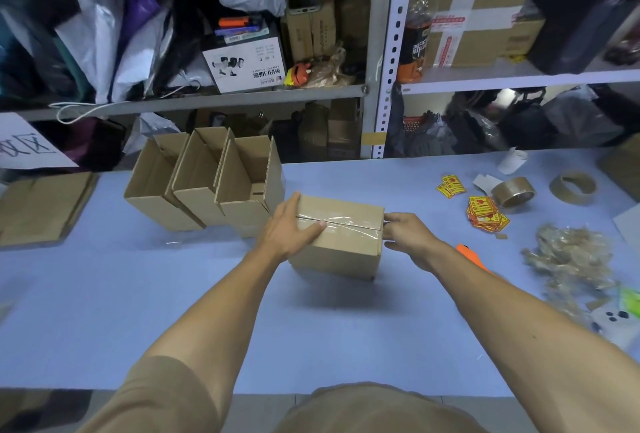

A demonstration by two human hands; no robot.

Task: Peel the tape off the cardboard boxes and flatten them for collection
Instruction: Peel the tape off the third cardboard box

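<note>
Both forearms reach forward over the blue surface [346, 328] to the sealed box [341, 238] at its middle. My left hand [289, 228] lies flat on the box top, fingers straight, thumb along the clear tape [346, 223], which runs left to right. My right hand [403, 230] is at the tape's right end, fingers seemingly pinching there. I judge the peel goes leftward; open boxes [207, 183] crowd the left, open room nearer me.
</note>
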